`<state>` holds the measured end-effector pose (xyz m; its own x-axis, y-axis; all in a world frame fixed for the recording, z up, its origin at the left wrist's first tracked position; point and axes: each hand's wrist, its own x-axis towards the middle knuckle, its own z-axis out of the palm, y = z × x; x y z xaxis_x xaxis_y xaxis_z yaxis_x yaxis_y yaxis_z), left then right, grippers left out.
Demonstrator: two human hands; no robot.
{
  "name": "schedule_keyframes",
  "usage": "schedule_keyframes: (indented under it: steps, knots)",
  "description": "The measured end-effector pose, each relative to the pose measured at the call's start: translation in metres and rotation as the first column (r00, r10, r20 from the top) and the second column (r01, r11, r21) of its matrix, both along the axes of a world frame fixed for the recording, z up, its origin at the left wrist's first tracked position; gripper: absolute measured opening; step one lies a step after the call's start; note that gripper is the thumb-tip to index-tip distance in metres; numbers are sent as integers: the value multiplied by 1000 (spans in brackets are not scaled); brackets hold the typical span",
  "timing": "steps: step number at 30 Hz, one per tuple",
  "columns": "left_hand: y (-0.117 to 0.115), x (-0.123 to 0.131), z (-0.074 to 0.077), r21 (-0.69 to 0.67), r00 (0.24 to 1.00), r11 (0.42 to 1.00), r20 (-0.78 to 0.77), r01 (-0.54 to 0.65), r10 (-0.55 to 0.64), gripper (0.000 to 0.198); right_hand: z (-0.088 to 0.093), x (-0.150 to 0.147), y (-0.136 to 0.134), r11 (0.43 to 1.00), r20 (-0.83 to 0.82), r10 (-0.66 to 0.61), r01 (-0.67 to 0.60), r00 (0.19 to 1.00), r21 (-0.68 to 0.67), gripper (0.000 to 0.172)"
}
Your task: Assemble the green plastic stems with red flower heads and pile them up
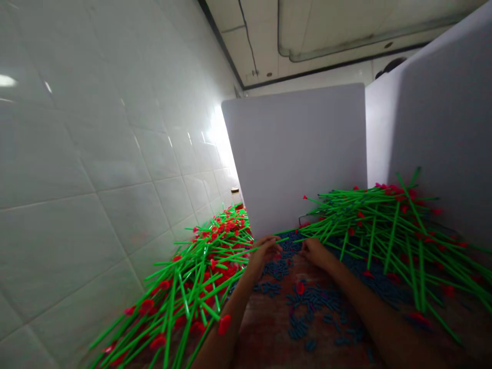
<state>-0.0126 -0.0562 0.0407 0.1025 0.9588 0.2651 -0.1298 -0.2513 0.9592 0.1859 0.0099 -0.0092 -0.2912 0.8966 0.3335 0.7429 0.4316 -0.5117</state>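
My left hand (266,248) is closed around a thin green stick (283,240), whose end pokes out past the fingertips toward the right. Across a small gap, my right hand (314,251) has its fingers pinched together; whatever they hold is too small or hidden to make out. Under and between both hands lie many small blue pieces (277,268), scattered over the brownish table top (265,328). A single red cup-shaped piece (300,287) rests among them, nearer to me.
A heap of green sticks with red ends (207,256) lies left, beside the tiled wall (115,215). Another stick pile (369,220) rises right. Pale panels (300,159) stand ahead and right. A dark-lidded jar (235,196) is behind the left heap.
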Motion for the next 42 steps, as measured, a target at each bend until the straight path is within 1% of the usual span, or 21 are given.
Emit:
schedule_keyframes:
  steps: [3, 6, 9, 12, 15, 16, 18, 20, 22, 24, 28, 31, 33, 34, 39, 42]
  knots:
    - [6, 7, 0, -18, 996, 999, -79, 46, -47, 32, 0, 5, 3, 1000, -18, -24, 24, 1000, -10, 7]
    - [19, 15, 3, -4, 981, 996, -173, 93, -92, 31, -5, 12, 8, 999, -57, -44, 44, 997, 3, 3]
    - [32, 16, 3, 51, 979, 995, -191, 81, -70, 31, -11, 18, 12, 999, -118, -44, 43, 992, -11, 11]
    - [42, 10, -5, 61, 983, 996, -173, 65, -54, 30, -13, 20, 11, 1000, -182, -22, 20, 983, -13, 13]
    - [44, 2, -17, 6, 985, 996, -152, 89, -87, 28, -9, 17, 10, 998, -287, 63, -59, 956, 22, 9]
    - [44, 1, -21, -15, 986, 995, -133, 102, -103, 29, -7, 15, 9, 995, -348, 100, -98, 932, 22, 10]
    - [41, 1, -25, -44, 986, 989, -83, 139, -143, 29, -2, 11, 8, 983, -508, 155, -183, 847, -6, 16]
    - [39, 3, -26, -56, 984, 983, -32, 174, -176, 26, 3, 8, 5, 964, -659, 167, -261, 733, -46, 25]
    - [38, 6, -25, -62, 981, 979, 24, 192, -191, 24, 8, 7, 2, 953, -744, 168, -299, 647, -45, 33]
    - [38, 7, -23, -65, 978, 979, 83, 195, -190, 24, 13, 7, -2, 952, -764, 193, -305, 616, -5, 36]
    - [36, 7, -18, -48, 964, 980, 195, 192, -179, 24, 20, 8, -5, 944, -750, 258, -323, 609, 62, 41]
    - [33, 6, -15, -29, 949, 981, 259, 192, -178, 21, 23, 6, -7, 932, -789, 263, -358, 555, 59, 46]
    - [31, 7, -14, -23, 944, 980, 273, 197, -184, 20, 25, 5, -9, 929, -830, 237, -369, 506, 41, 47]
    - [30, 7, -14, -23, 944, 979, 273, 202, -188, 20, 25, 4, -10, 928, -840, 224, -372, 494, 29, 47]
    - [28, 7, -13, -15, 945, 976, 255, 216, -205, 21, 29, 4, -15, 934, -828, 202, -356, 523, 3, 45]
    - [27, 7, -11, -16, 943, 976, 260, 219, -207, 20, 29, 3, -17, 930, -826, 215, -368, 521, 10, 43]
